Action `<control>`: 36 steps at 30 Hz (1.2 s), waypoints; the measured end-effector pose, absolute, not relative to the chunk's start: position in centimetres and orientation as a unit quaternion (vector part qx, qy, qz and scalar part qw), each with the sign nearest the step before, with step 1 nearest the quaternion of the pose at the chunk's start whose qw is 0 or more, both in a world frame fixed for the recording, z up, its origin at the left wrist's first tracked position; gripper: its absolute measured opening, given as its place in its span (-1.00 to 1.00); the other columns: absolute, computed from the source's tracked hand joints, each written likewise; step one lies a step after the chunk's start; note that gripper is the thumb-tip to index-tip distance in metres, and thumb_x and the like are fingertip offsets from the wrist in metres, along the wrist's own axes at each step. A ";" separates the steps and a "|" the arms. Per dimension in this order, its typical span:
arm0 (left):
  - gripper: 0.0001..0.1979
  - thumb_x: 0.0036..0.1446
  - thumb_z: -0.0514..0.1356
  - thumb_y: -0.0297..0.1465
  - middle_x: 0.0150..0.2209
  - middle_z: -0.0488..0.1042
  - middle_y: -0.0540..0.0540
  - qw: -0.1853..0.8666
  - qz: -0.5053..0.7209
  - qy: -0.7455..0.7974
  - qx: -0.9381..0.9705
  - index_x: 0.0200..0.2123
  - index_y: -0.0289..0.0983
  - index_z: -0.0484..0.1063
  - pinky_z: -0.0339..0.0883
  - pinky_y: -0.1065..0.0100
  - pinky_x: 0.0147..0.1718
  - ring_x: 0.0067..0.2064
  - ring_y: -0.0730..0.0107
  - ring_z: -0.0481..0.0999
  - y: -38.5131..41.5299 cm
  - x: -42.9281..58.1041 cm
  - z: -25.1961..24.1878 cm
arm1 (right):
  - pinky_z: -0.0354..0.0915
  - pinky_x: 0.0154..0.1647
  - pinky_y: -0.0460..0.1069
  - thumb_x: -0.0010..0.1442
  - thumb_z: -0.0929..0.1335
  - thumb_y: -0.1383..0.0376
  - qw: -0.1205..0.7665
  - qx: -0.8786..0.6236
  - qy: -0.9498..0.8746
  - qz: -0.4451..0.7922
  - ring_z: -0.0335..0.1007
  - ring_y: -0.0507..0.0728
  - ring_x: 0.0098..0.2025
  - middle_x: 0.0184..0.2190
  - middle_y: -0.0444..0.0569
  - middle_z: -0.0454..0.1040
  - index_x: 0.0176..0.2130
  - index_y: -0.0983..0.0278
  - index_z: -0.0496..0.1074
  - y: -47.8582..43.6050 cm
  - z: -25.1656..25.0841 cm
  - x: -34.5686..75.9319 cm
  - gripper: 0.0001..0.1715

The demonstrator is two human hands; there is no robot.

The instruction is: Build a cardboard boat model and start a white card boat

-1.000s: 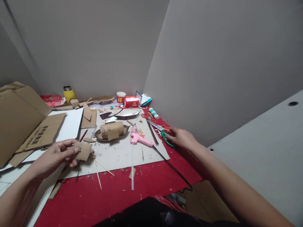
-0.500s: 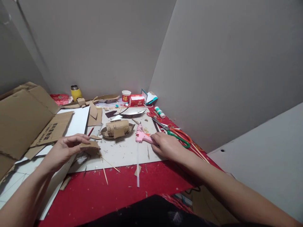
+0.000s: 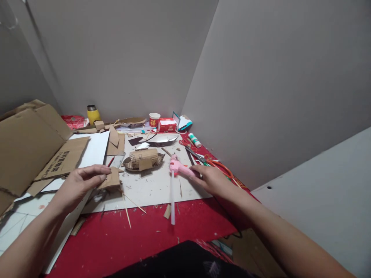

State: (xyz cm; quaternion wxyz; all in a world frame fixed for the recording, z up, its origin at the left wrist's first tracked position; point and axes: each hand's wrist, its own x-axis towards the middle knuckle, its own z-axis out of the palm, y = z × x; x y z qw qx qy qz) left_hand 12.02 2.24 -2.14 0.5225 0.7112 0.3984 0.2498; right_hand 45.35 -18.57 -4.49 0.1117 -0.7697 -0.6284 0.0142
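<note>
Between the fingers and thumb of my left hand (image 3: 85, 181) is a small curved piece of cardboard (image 3: 112, 179). My right hand (image 3: 210, 178) is closed round the handle of a pink hot glue gun (image 3: 180, 168), and a long clear glue stick (image 3: 173, 200) juts from its back toward me. A cardboard boat (image 3: 144, 160) with a rounded cover sits on the white board (image 3: 156, 192) between my hands. Just below the cardboard piece lie thin wooden skewers (image 3: 133, 204), their upper ends near it.
Orange-handled scissors (image 3: 218, 166) lie right of the glue gun. Large cardboard sheets (image 3: 29, 143) lean at the left. Along the back stand a yellow bottle (image 3: 93, 114), a red paper cup (image 3: 154, 120) and a red box (image 3: 167, 124). A white and green tube (image 3: 194, 140) lies at the right.
The glue gun has shifted slightly right in my right hand and its glue stick has swung. My left hand has tipped the cardboard piece so more of its flat face shows.
</note>
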 end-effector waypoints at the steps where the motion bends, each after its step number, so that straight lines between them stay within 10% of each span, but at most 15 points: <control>1: -0.69 -0.14 0.36 -0.19 -0.18 0.59 -0.12 0.527 0.249 0.403 0.706 -0.29 -0.18 0.59 0.41 0.30 -0.22 -0.10 0.09 0.50 2.2 12.1 -2.1 | 0.17 -0.41 -0.04 0.26 0.22 0.18 0.149 -0.767 -0.624 0.021 0.40 0.13 -0.41 -0.36 0.06 0.54 -0.19 0.29 0.46 -18.9 -4.4 45.9 -0.68; 7: -0.42 -0.26 0.43 -0.24 -0.31 0.59 -0.08 0.607 0.272 0.376 0.646 -0.06 -0.13 0.50 0.38 0.40 -0.46 -0.35 0.27 0.51 1.6 12.7 -1.8 | 0.31 -0.32 0.00 0.13 0.35 0.03 0.421 -0.745 -0.492 0.159 0.42 0.16 -0.32 -0.31 0.04 0.52 -0.20 0.29 0.46 -21.0 -3.5 48.1 -0.60; 12: -0.61 -0.24 0.44 -0.28 -0.42 0.54 -0.04 0.615 0.267 0.393 0.630 -0.26 -0.22 0.54 0.31 0.47 -0.54 -0.47 0.42 0.43 1.7 12.8 -2.2 | 0.35 -0.45 -0.05 -0.02 0.47 0.07 0.627 -0.595 -0.374 0.336 0.39 0.06 -0.43 -0.30 -0.01 0.47 -0.08 0.22 0.36 -21.2 -2.7 46.3 -0.46; 18: -0.74 -0.15 0.39 -0.28 -0.57 0.40 0.06 0.614 0.281 0.387 0.628 -0.43 -0.28 0.44 0.21 0.50 -0.62 -0.59 0.55 0.28 1.9 12.7 -3.3 | 0.06 -0.78 -0.16 0.10 0.40 0.05 0.547 -0.567 -0.386 0.479 0.15 -0.10 -0.67 -0.34 0.01 0.42 -0.13 0.34 0.39 -20.0 -3.5 42.0 -0.52; 25: -0.77 -0.11 0.37 -0.32 -0.56 0.42 0.05 0.617 0.270 0.410 0.616 -0.41 -0.30 0.43 0.24 0.51 -0.62 -0.60 0.58 0.29 1.3 13.3 -3.3 | 0.22 -0.61 -0.10 0.22 0.28 -0.03 0.528 -0.537 -0.495 0.433 0.28 -0.01 -0.61 -0.54 -0.06 0.42 -0.03 0.37 0.38 -18.0 -2.9 38.7 -0.43; 29: -0.76 -0.08 0.35 -0.31 -0.47 0.49 0.00 0.634 0.240 0.398 0.618 -0.34 -0.29 0.45 0.30 0.47 -0.58 -0.55 0.53 0.37 1.1 13.3 -3.7 | 0.41 -0.39 -0.01 0.22 0.31 0.07 0.480 -0.514 -0.551 0.448 0.46 0.12 -0.31 -0.10 0.12 0.48 0.14 0.26 0.31 -16.4 -3.0 36.9 -0.43; 32: -0.74 -0.07 0.35 -0.31 -0.45 0.50 -0.02 0.643 0.220 0.384 0.624 -0.31 -0.29 0.45 0.33 0.44 -0.52 -0.49 0.48 0.42 0.9 13.3 -3.9 | 0.27 0.07 0.14 0.24 0.30 0.10 0.433 -0.483 -0.644 0.405 0.23 0.26 0.16 0.19 0.09 0.27 0.21 0.20 0.24 -15.7 -3.2 36.0 -0.40; 36: -0.72 -0.05 0.34 -0.30 -0.46 0.49 -0.01 0.656 0.196 0.370 0.628 -0.26 -0.28 0.43 0.31 0.43 -0.48 -0.48 0.49 0.42 0.3 13.6 -4.2 | 0.34 -0.08 0.05 0.24 0.26 0.05 0.389 -0.511 -0.687 0.341 0.40 0.22 -0.04 -0.09 0.11 0.49 0.06 0.27 0.39 -15.6 -4.5 35.7 -0.50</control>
